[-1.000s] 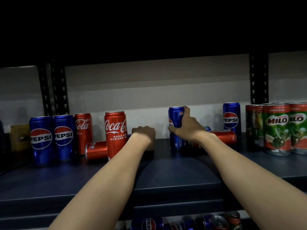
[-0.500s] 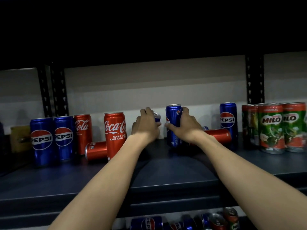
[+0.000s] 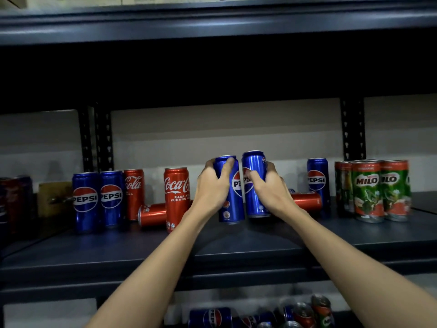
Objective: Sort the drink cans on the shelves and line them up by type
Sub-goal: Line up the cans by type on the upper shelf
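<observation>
Since the earlier frame, left hand (image 3: 210,185) lifted from low on the shelf (image 3: 236,247) and now wrapped round a blue Pepsi can (image 3: 230,204), upright, fingers curled over its top edge. Right hand (image 3: 269,188) gripping a second Pepsi can (image 3: 254,183), likewise upright, thumb across its front. Both cans side by side at the middle of the shelf, almost touching, the right one slightly higher; whether either base rests on the shelf cannot be told. Left of them, an upright Coca-Cola can (image 3: 176,197) near the front, a red can on its side (image 3: 152,214) just behind it, another upright Coca-Cola can (image 3: 133,192) further back, and two upright Pepsi cans (image 3: 98,200) standing together beside that. Right of the hands, a red can lying flat (image 3: 306,201) behind the right wrist, a lone upright Pepsi can (image 3: 318,181) near the back, then a cluster of green Milo cans (image 3: 372,190) at the right end. Far left, dim shapes of more cans (image 3: 14,202) and a brownish box (image 3: 54,197), too dark for detail. Below, on the lower shelf, a jumble of loose cans (image 3: 260,316), some tipped over.
</observation>
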